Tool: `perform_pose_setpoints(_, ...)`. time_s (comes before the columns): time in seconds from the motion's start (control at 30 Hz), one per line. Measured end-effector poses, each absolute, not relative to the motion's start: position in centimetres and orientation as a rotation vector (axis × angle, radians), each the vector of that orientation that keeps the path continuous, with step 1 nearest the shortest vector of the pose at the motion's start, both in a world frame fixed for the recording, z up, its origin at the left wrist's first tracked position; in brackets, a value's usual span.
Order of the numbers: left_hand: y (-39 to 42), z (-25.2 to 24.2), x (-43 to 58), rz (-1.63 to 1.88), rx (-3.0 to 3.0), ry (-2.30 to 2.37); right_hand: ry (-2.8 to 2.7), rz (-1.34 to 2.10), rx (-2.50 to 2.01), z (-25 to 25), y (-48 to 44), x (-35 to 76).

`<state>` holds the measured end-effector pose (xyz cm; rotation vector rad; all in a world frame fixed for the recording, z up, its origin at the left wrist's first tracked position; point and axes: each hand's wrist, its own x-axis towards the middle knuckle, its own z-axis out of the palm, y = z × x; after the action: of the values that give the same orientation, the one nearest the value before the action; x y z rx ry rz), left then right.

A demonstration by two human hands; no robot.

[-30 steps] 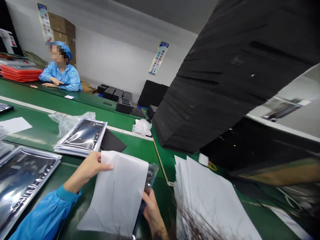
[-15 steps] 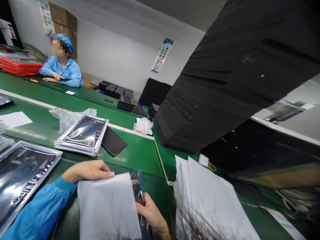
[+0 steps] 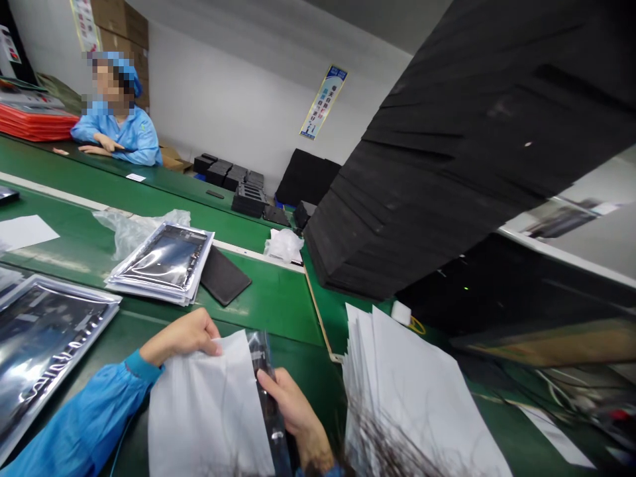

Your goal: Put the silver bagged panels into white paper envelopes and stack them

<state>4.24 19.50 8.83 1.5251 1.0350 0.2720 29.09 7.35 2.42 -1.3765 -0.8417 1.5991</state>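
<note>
A white sheet-like bag [image 3: 203, 411] lies in front of me, with its top edge pinched in my left hand [image 3: 191, 336]. The sheet is puckered below those fingers. My right hand [image 3: 295, 404] grips a dark, shiny film-wrapped panel [image 3: 271, 404] by its right edge, thumb on top. The white bag covers the panel's left part, and I cannot tell whether the panel is inside it or under it. To the right leans a stack of white bags [image 3: 412, 391], apart from my right hand.
Wrapped panels [image 3: 163, 258] lie stacked on the green bench, beside a dark flat case [image 3: 223, 275]. Another wrapped panel [image 3: 44, 344] is at left. A tall black foam stack [image 3: 397, 192] rises at right. A person in blue [image 3: 122, 129] sits across the bench.
My left hand has curled its fingers more over the bag's top edge, which is now lifted and creased. My right hand has shifted slightly up and left along the panel.
</note>
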Motion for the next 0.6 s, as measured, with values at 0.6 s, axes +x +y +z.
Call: perform_pose_setpoints(0.6, 18.0, 8.7, 5.9, 0.266, 1.547, 1.011, -1.0, 1.52, -1.343, 3.3, 7.1, 28.0)
